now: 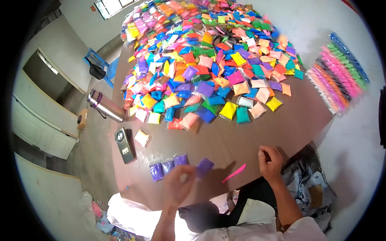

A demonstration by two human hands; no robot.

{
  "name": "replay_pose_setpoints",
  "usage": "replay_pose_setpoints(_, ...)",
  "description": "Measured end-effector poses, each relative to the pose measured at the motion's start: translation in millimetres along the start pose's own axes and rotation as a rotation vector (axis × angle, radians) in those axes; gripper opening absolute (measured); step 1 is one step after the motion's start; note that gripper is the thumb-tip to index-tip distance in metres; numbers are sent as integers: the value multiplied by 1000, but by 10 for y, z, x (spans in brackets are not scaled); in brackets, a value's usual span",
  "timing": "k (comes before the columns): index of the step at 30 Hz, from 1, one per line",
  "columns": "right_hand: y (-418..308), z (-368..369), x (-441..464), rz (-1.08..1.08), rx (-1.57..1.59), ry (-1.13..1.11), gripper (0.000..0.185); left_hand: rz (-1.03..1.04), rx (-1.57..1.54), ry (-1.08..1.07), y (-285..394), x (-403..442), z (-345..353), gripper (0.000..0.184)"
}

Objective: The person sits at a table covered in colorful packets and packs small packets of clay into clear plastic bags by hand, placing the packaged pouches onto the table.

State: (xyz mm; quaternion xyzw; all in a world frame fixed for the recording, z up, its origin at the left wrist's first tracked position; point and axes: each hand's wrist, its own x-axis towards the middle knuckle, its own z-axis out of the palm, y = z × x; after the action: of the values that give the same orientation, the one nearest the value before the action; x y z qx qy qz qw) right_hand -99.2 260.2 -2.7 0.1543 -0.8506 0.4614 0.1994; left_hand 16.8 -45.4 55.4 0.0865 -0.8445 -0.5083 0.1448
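Observation:
My left hand (179,185), smeared by motion, is above the near part of the table with its fingers pinched on a purple packet (205,167). Beside it, a short row of purple packets (168,166) in clear wrap lies on the tabletop, partly covered by the hand. My right hand (271,161) rests at the table's near right edge, fingers loosely curled and nothing visible in them. Between the two hands lies a pink plastic knife-like tool (234,173), touched by neither.
A large heap of colourful packets (205,61) covers the back of the brown table (289,124). At the left stand a steel thermos (106,105), a dark boxy device (125,145) and a lone cream packet (142,137). Strips of coloured packets (339,76) lie at the right.

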Motion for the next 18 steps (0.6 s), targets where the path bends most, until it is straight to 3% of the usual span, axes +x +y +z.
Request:
replay_pose_setpoints(3,-261,-31,-12,-9,142,-51,16,18,-45,-45,-3,-343,100,16)
replay_pose_setpoints(5,-481,-5,-106,-61,231,-179,20,-161,-195,-74,-84,-595,146,13)
replay_pose_setpoints(6,-592,20,-156,-92,265,-249,22,-348,-385,-99,170,-595,104,10)
replay_pose_setpoints(12,-1135,203,-518,350,625,-707,31,-331,-648,-95,-21,-887,141,15)
replay_pose_setpoints(15,-1212,230,-675,456,830,-619,29,-311,-700,-32,76,-970,135,17)
replay_pose_setpoints(18,-1236,183,-755,501,691,-556,26,-320,-720,18,-34,-1138,293,17)
